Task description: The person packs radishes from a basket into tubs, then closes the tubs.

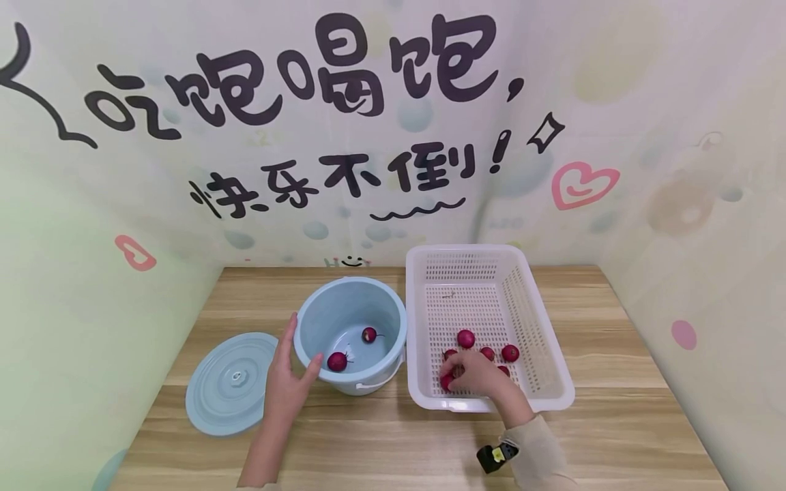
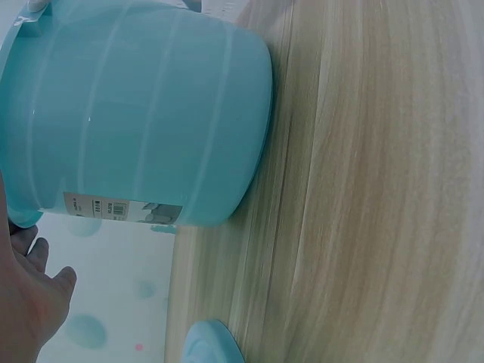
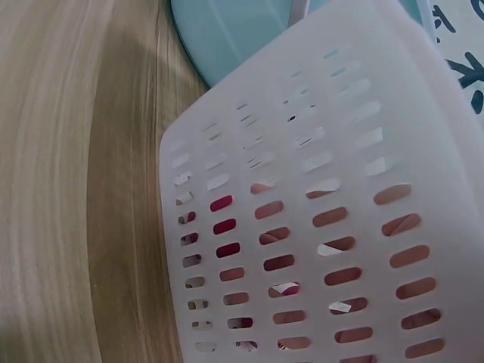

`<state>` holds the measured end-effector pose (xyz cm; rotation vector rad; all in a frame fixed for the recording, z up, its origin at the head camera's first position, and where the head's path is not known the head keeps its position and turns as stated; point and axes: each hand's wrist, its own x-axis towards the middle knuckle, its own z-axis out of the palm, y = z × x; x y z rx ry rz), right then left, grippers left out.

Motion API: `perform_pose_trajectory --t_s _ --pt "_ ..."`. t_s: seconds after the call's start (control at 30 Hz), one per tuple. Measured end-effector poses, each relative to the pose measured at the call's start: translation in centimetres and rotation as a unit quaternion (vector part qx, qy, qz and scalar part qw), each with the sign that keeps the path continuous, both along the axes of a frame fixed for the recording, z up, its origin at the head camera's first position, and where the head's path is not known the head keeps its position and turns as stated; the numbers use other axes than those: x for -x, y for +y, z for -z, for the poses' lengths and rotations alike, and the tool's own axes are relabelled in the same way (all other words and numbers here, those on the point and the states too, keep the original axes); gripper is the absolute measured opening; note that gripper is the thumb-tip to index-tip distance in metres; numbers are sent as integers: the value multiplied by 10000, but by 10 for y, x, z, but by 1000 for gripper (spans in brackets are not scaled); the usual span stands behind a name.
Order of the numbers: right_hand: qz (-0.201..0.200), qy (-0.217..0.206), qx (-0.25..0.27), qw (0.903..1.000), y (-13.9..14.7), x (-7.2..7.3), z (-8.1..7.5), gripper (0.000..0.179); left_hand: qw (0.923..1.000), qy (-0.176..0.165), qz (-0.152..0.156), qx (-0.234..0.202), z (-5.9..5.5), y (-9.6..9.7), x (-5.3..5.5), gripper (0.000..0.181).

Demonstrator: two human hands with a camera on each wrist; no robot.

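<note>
My left hand [image 1: 288,385] touches the left rim of a light blue bucket [image 1: 359,389], its thumb and fingers spread along the edge. In the left wrist view, the bucket's side [image 2: 151,113] fills the upper left, with the hand [image 2: 34,291] beside its rim. Two red radishes lie inside, one nearer [image 1: 337,361] and one farther [image 1: 369,335]. My right hand [image 1: 475,375] reaches into a white perforated basket [image 1: 552,368] and grips a radish [image 1: 447,383] with curled fingers. Several other radishes, including one [image 1: 466,339], lie around it. The basket wall [image 3: 302,212] mostly hides this hand in the right wrist view.
A round light blue lid [image 1: 215,382] lies on the wooden table [image 1: 368,450], left of the bucket. Bucket and basket stand side by side. The bucket's white handle [image 1: 381,382] hangs at its front. A wall with black lettering [image 1: 350,61] rises behind the table.
</note>
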<state>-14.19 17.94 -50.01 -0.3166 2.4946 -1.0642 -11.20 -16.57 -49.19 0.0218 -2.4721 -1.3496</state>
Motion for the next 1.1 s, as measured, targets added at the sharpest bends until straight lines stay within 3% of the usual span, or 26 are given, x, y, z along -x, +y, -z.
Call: perform_pose_trajectory --t_s 0.43,1.1 --pt "-360 -34 -187 9992 -1 -2 0 20 10000 4 -1 27 3 -1 1 82" --pt "-202 133 612 9978 2 6 3 17 10000 0 4 3 3 -1 1 81"
